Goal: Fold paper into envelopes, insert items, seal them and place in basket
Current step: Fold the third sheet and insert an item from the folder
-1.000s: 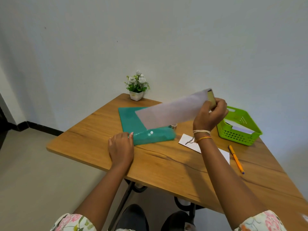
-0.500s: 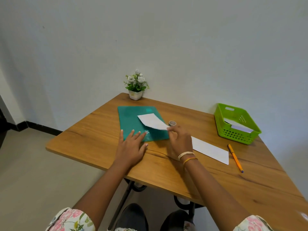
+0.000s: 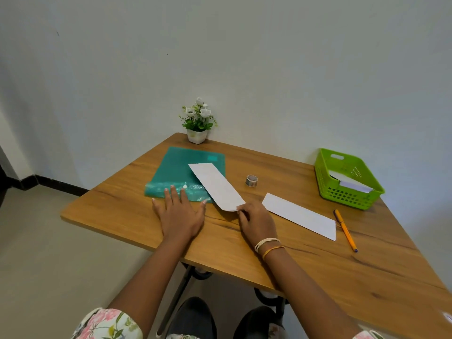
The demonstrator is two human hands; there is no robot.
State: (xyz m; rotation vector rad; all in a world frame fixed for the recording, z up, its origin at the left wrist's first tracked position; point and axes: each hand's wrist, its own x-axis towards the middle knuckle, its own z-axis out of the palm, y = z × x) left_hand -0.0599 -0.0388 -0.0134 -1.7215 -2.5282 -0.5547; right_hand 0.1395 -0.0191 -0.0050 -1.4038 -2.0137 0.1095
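Head view, looking down on wooden tabletop (image 3: 318, 265). Right hand (image 3: 256, 222) curled, thumb and fingertips pinching near corner of long white folded paper strip (image 3: 215, 185); strip running away from that hand up and to its left, far end lying over teal plastic snap-button folder (image 3: 186, 172). Left hand (image 3: 179, 211) flat, fingers spread and straight, fingertips pressing on folder's near edge, just left of strip. Second white folded paper strip (image 3: 299, 216) flat just right of right hand. Small tape roll (image 3: 252, 180) beyond right hand. Orange pen (image 3: 346, 230) further right. Lime green plastic basket (image 3: 347, 178) far right, holding white paper.
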